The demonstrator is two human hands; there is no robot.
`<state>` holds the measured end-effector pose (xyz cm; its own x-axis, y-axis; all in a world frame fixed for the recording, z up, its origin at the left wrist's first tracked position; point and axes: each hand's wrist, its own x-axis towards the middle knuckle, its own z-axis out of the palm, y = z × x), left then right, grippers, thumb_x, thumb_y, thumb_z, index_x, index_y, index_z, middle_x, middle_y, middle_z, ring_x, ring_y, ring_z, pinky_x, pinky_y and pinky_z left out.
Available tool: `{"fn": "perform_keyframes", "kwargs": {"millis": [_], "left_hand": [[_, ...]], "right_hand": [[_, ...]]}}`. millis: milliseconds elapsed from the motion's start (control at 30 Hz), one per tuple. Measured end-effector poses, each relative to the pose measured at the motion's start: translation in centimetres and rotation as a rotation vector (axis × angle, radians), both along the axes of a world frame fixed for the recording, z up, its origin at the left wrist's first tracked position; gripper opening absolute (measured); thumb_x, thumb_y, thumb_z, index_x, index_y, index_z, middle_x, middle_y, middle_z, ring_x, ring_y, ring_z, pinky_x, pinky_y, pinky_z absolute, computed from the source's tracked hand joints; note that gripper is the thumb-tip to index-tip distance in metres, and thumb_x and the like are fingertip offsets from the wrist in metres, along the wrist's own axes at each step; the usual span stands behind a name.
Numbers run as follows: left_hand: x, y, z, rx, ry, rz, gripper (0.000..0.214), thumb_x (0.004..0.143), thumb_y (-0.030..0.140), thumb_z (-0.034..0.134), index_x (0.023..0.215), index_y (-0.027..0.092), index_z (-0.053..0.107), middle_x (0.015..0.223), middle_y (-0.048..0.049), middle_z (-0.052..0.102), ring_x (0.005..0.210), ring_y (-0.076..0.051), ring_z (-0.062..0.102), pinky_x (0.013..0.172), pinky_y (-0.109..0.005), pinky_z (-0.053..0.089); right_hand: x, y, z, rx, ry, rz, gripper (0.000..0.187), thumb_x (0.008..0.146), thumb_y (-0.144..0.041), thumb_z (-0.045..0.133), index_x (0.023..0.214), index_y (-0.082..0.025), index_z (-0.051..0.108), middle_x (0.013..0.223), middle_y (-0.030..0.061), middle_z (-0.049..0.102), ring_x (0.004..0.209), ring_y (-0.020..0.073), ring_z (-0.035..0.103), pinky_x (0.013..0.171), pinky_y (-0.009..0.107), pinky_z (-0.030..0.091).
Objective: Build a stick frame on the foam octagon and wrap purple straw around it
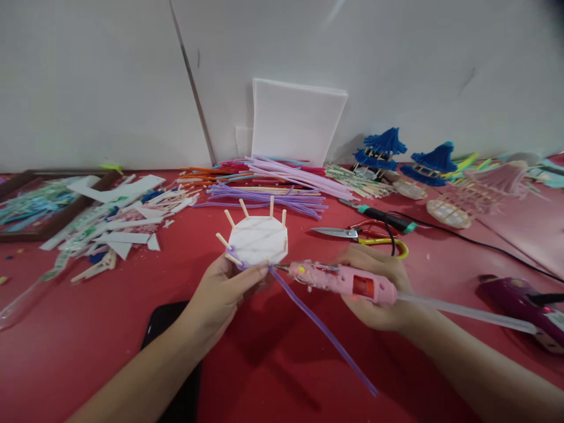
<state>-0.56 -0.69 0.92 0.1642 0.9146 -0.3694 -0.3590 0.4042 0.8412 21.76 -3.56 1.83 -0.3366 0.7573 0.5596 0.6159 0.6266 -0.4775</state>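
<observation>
My left hand (233, 285) grips a white many-sided board (259, 239) by its near edge, thumb on top. Several short wooden sticks (272, 207) stand up around the board's rim. A purple pipe cleaner (326, 332) runs along its near left edge and trails off toward the lower right. In my right hand (383, 282) is a pink hot glue gun (343, 282), fingers wrapped round it, with a long clear glue stick (467, 312) out of its back. Its nozzle meets the near edge of the board beside my left thumb; whether they touch is hard to tell.
Scissors (339, 232) and a green-black handled tool (388, 218) lie beyond my right hand. Pipe cleaners (273, 197) pile up at the back. White scraps (127, 229) spread left, a black phone (170, 320) below. Small blue-roofed models (381, 151) and a purple device (524, 305) stand right.
</observation>
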Motion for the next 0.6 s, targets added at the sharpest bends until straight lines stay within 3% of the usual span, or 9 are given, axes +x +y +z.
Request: {"fn": "perform_keyframes", "kwargs": {"millis": [333, 600], "left_hand": [[-0.04, -0.09, 0.07, 0.006, 0.004, -0.002, 0.032, 0.054, 0.014, 0.081, 0.084, 0.013, 0.069, 0.08, -0.0042, 0.073, 0.064, -0.011, 0.063, 0.062, -0.021, 0.051], [-0.16, -0.07, -0.15, 0.016, 0.021, -0.007, 0.027, 0.056, 0.016, 0.08, 0.082, 0.013, 0.07, 0.072, -0.0034, 0.071, 0.062, -0.011, 0.062, 0.061, -0.022, 0.051]], "right_hand": [[0.04, -0.08, -0.04, 0.007, -0.036, -0.03, 0.009, 0.067, -0.013, 0.047, 0.068, -0.022, 0.045, 0.057, -0.0004, 0.052, 0.048, 0.0132, 0.048, 0.043, 0.025, 0.037], [0.24, -0.19, -0.01, -0.025, -0.033, -0.07, 0.011, 0.066, -0.013, 0.048, 0.066, -0.023, 0.043, 0.055, -0.0017, 0.048, 0.047, 0.0135, 0.046, 0.041, 0.025, 0.033]]}}
